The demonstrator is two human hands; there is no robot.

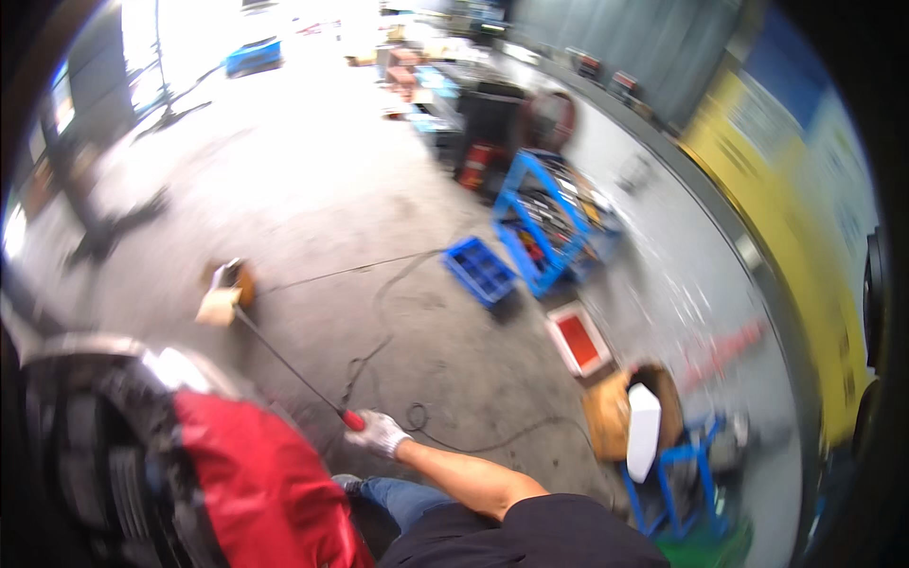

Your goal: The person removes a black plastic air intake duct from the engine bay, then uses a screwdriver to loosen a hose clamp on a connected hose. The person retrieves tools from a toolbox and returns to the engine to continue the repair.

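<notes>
My right hand point(382, 435), in a pale work glove, is closed around the red handle point(354, 419) of a long thin dark rod point(289, 367). The rod slants away to the far left, and its far end reaches a pale yellowish flat piece point(219, 306). Beside that piece is a blurred orange-brown object point(246, 282). To the left of my hand, a red cover point(256, 473) drapes over the side of a vehicle, next to its dark engine bay point(104, 454). My left hand is out of view.
A dark cable point(502, 445) loops across the concrete floor. On the right stand a blue divided crate point(479, 272), a blue tool cart point(540, 222), a red-and-white tray point(579, 339), a cardboard box point(611, 417) and a blue frame point(682, 483). Lift posts point(90, 222) rise at left.
</notes>
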